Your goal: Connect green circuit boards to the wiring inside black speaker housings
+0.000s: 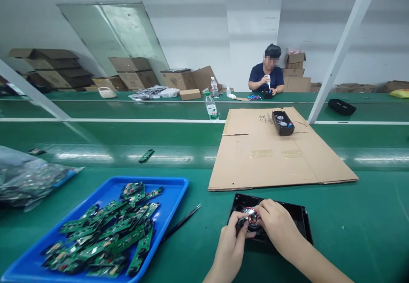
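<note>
A black plastic speaker housing (295, 219) lies on the green table in front of me, its inside facing up. Over its left part, my left hand (234, 232) pinches a small circuit board (242, 223) between thumb and fingers. Red wire (255, 216) loops beside the board, above a round speaker that is partly covered by my hands. My right hand (276, 223) is closed at the wire, fingertips pressed together; the exact spot they grip is partly hidden. Left of my hands, black tweezers (182, 223) lean by a blue tray (174, 183) heaped with green circuit boards (111, 227).
A cardboard sheet (271, 163) bears another open speaker housing (283, 124). Beyond it stand a water bottle (211, 108) and a co-worker (265, 76) holding a white bottle. A bag of boards (32, 180) lies left; a single board (146, 155) lies farther back.
</note>
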Demonstrator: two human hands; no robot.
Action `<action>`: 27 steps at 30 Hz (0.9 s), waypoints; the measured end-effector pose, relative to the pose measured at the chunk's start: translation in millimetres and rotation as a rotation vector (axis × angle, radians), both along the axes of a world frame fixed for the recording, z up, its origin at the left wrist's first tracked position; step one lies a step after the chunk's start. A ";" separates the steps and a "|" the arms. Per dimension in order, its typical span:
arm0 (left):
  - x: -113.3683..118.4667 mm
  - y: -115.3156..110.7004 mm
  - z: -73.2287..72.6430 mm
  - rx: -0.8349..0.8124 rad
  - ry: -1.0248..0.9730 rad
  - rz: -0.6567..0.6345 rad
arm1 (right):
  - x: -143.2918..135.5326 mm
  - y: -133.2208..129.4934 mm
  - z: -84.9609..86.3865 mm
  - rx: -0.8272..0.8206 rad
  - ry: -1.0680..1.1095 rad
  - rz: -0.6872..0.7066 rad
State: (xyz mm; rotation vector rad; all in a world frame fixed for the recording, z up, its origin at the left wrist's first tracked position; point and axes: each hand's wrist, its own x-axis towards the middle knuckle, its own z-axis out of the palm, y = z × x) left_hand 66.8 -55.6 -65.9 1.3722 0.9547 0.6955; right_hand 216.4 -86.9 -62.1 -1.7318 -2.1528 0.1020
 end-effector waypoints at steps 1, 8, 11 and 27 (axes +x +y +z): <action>-0.1 0.1 0.4 -0.009 0.006 0.003 | -1.9 -0.5 -1.7 0.001 0.000 -0.006; 3.7 -4.1 -1.3 -0.085 -0.040 0.085 | -4.9 0.7 4.5 -0.112 0.104 -0.063; 8.6 -9.3 -0.7 -0.139 -0.053 0.174 | 10.7 0.4 22.1 -0.269 0.188 -0.026; 17.1 -16.2 1.4 -0.022 -0.031 0.308 | 39.7 -19.1 36.1 -0.587 -0.003 -0.075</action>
